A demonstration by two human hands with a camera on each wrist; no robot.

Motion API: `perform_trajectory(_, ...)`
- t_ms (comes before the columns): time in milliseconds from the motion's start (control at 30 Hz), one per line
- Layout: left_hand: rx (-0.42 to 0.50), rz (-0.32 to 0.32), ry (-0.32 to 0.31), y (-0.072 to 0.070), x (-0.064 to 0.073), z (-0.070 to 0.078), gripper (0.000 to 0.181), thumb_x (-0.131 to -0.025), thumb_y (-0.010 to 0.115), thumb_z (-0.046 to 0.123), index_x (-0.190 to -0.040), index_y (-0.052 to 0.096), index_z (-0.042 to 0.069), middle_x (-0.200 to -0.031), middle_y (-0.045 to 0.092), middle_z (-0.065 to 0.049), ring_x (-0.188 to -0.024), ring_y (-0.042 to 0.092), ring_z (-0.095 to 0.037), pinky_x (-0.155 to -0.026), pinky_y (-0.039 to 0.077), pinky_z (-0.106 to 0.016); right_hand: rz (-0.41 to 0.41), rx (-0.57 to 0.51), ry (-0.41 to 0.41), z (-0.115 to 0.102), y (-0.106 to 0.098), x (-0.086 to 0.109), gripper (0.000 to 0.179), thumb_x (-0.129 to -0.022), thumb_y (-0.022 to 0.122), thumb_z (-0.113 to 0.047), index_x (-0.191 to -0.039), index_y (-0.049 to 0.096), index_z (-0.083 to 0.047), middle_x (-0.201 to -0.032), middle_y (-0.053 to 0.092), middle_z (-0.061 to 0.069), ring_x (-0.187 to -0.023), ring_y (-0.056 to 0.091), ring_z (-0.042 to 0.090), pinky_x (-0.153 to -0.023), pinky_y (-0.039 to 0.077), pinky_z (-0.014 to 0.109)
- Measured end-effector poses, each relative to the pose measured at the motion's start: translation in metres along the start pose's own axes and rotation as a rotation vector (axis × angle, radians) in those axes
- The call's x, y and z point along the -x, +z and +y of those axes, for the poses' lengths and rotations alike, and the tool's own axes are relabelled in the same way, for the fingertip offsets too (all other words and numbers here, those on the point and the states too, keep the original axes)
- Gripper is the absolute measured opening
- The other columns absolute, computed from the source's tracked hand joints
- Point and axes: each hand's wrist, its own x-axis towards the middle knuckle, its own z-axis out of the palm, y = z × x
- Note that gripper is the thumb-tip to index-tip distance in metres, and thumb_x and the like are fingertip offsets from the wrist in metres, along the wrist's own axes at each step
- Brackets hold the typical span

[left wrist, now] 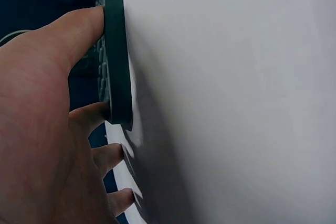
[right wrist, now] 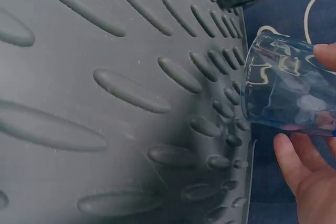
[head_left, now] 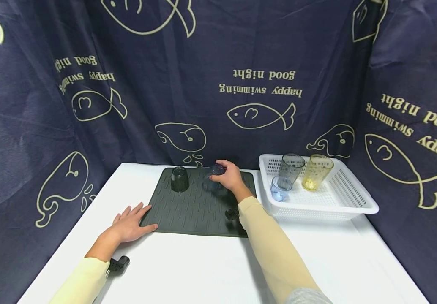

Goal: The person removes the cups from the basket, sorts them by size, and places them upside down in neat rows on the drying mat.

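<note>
My right hand (head_left: 231, 175) holds a clear blue glass (right wrist: 281, 85) by its upper end, over the back of a dark grey ribbed mat (head_left: 199, 211). The glass's lower rim faces the mat; I cannot tell whether it touches. In the right wrist view, fingertips and thumb sit on opposite sides of the glass. To its left, a dark glass (head_left: 179, 180) stands on the mat. My left hand (head_left: 129, 224) rests at the mat's front left corner, fingers spread. The left wrist view shows its thumb (left wrist: 86, 27) on the mat's edge and other fingertips beside the corner.
A white perforated basket (head_left: 349, 202) stands on the white table (head_left: 188, 270) at the right. Inside are a grey glass (head_left: 290, 169), a yellow glass (head_left: 317, 173) and a small blue glass (head_left: 280, 190). Dark blue fish-patterned cloth (head_left: 203, 76) hangs behind and at both sides.
</note>
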Motion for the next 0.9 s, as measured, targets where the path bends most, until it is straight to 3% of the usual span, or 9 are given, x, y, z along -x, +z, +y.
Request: perform_trajectory(900,0.009,0.022,0.001,0.002,0.0,-0.001,0.093,-0.09,0.062,0.068,-0.157,0.039,0.008,-0.164,0.028,-0.028,-0.148,0.019,-0.062,-0.116,0.014,-0.08,0.041,-0.135,-0.005,0.013,0.032,0.008,0.071,-0.08,0.09,-0.019,-0.142,0.058,-0.004,-0.134,0.067,0.014,-0.118,0.068,0.032,-0.101,0.057,0.044)
